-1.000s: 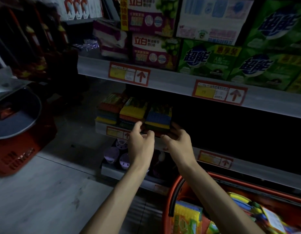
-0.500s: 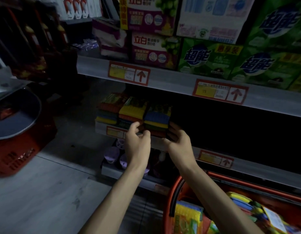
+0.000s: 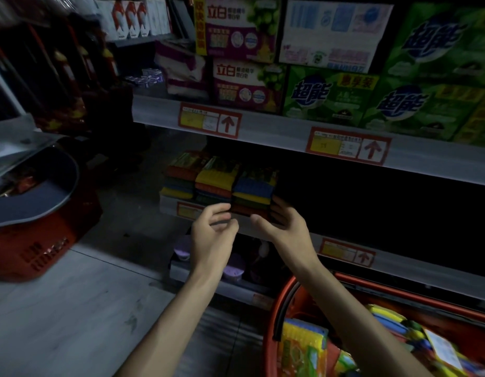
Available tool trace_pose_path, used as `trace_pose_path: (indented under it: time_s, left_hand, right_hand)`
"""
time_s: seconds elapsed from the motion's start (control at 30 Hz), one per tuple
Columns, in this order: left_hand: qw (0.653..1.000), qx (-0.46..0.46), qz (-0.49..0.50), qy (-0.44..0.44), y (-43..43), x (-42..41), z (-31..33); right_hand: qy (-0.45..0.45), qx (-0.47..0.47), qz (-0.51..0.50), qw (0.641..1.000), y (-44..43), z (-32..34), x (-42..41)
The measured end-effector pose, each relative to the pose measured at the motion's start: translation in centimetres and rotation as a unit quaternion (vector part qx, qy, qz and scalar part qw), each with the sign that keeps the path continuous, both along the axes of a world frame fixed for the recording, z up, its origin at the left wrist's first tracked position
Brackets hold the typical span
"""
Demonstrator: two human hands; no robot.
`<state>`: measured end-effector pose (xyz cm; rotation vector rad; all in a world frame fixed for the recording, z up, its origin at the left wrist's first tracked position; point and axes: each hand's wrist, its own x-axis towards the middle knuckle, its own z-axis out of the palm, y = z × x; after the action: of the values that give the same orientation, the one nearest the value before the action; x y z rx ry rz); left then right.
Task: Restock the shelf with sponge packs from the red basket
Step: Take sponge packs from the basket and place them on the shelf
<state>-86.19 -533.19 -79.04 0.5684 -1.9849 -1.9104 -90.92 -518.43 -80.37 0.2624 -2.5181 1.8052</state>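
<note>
Three stacks of coloured sponge packs stand side by side on the dark middle shelf (image 3: pixel 426 270). The rightmost pack (image 3: pixel 253 191) shows blue, yellow and red layers and rests at the shelf's front edge. My left hand (image 3: pixel 214 232) hovers just left of and below it, fingers loosely curled and holding nothing. My right hand (image 3: pixel 282 224) is spread, its fingertips against the pack's right side and its thumb splayed under the shelf edge. The red basket (image 3: pixel 279 303) at the bottom right holds several more sponge packs (image 3: pixel 301 349).
Green and purple detergent boxes (image 3: pixel 331 96) fill the upper shelf. The middle shelf is dark to the right of the sponge stacks. Purple-lidded items (image 3: pixel 233 268) sit on the bottom shelf. A second red basket (image 3: pixel 31 254) stands on the floor at left, with a dark round pan (image 3: pixel 31 202) on it.
My left fingers have come off the packs and curled in. My right thumb has spread outward. The rightmost pack stays in place on the shelf.
</note>
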Motion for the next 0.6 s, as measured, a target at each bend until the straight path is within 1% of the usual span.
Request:
trace_pose_path:
  time_s: [0.17,0.27,0.4,0.47,0.6]
  left_hand:
    - [0.999,-0.021,-0.032,0.006,-0.2,1.9,0.4]
    - [0.995,-0.046,-0.087,0.001,0.3,3.4,0.8]
    - [0.981,-0.112,-0.161,-0.006,1.7,6.4,1.4]
    - [0.972,-0.142,-0.188,0.005,2.7,8.0,1.8]
    - [0.952,-0.202,-0.221,0.058,4.5,10.0,2.8]
  right_hand:
    - [0.012,0.024,0.017,1.000,1.2,0.5,0.9]
    - [0.018,0.059,0.034,0.998,2.8,0.7,1.9]
    - [0.055,0.119,0.055,0.990,6.0,1.6,3.9]
    - [0.065,0.137,0.063,0.986,8.1,2.2,5.2]
    - [0.094,0.189,0.072,0.975,12.0,4.2,8.2]
